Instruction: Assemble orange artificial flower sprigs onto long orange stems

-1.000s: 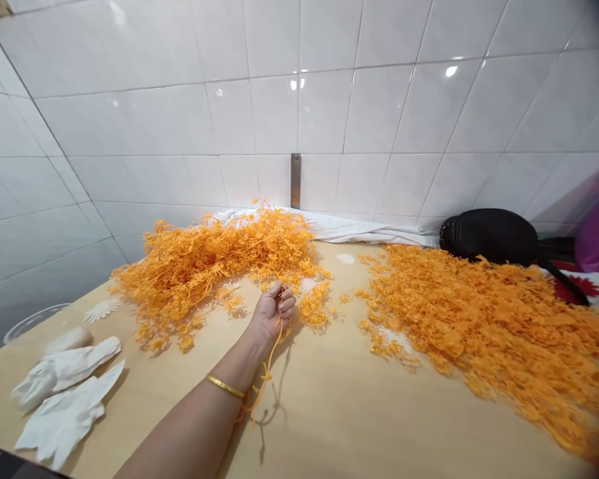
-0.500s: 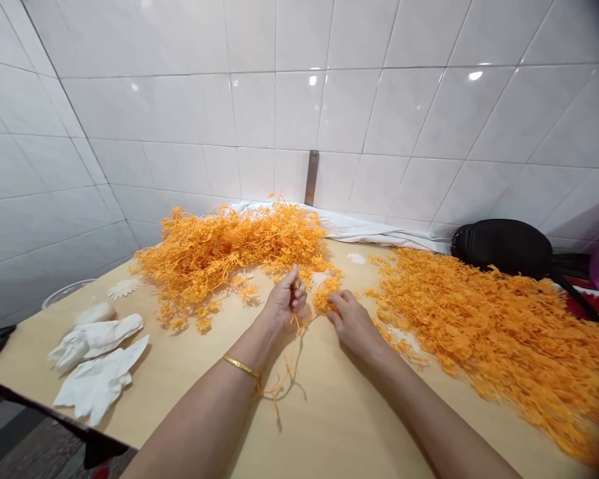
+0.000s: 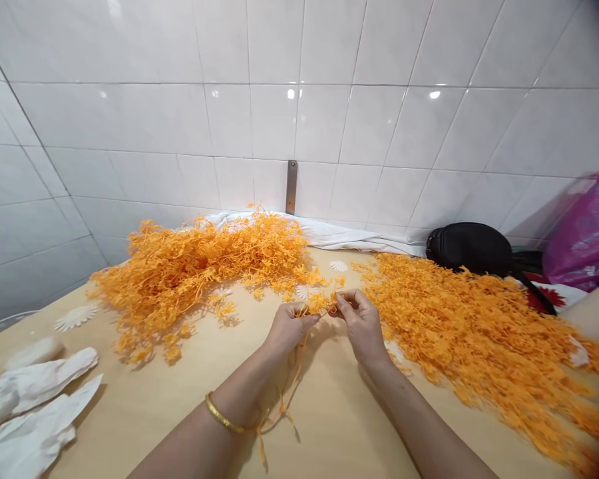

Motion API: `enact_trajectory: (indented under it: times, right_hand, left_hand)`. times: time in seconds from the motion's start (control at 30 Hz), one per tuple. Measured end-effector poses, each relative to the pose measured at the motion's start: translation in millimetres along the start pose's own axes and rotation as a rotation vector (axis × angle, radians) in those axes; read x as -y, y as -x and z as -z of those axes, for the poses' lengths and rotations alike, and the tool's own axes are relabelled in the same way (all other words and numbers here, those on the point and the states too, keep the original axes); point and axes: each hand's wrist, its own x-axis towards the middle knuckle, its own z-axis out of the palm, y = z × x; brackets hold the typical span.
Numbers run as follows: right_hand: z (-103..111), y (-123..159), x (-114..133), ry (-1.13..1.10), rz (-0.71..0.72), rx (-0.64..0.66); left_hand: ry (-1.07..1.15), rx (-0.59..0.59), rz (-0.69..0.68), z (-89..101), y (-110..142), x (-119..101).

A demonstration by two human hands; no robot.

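My left hand (image 3: 290, 327) is closed around a thin orange plastic stem, whose branched end hangs below the wrist by the gold bangle (image 3: 222, 414). Small orange flower pieces (image 3: 319, 303) sit between the two hands at the middle of the table. My right hand (image 3: 362, 322) pinches some of these flower pieces between thumb and forefinger, close to the left fingertips. Behind the hands lies a tall heap of orange branched stems (image 3: 204, 259). To the right spreads a flatter pile of loose orange flower pieces (image 3: 459, 326).
White cloth gloves (image 3: 27, 432) lie at the left. White petal-shaped discs (image 3: 76, 317) are scattered on the wooden tabletop (image 3: 339, 426). A black pouch (image 3: 469, 246) and a purple bag (image 3: 586, 233) stand at the back right. Another person's arm (image 3: 596, 313) reaches in at the right edge.
My hands have come together, and the right hand has brought orange flower pieces to the stem in the left. The view has shifted right, and another person's arm has appeared.
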Motion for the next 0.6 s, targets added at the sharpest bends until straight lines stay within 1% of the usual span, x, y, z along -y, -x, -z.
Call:
enact_trajectory:
  times: [0.07, 0.13, 0.2, 0.27, 0.37, 0.43, 0.5, 0.6]
  right_hand:
    - [2, -1, 0, -0.076, -0.071, -0.028]
    - [5, -3, -4, -0.086, -0.151, -0.076]
    - [9, -5, -8, -0.066, -0.199, -0.103]
    - [10, -6, -11, -0.060, -0.222, -0.122]
    - [10, -6, -12, -0.093, -0.236, -0.141]
    - [8, -5, -10, -0.150, -0.247, -0.118]
    - [5, -4, -8, -0.218, -0.279, -0.060]
    - [4, -1, -7, -0.298, -0.392, 0.015]
  left_hand:
    - [0.093, -0.060, 0.039, 2.6, -4, 3]
    - [0.189, -0.094, 0.093, 6.9, -7, 4]
    - [0.262, -0.081, 0.146, 10.7, -10, 3]
    - [0.318, -0.036, 0.186, 12.7, -11, 1]
    - [0.369, -0.014, 0.215, 12.1, -11, -3]
    - [0.404, -0.028, 0.209, 10.4, -10, -4]
    - [0.421, -0.049, 0.194, 9.0, -10, -4]
    - [0.380, -0.073, 0.192, 9.0, -10, -2]
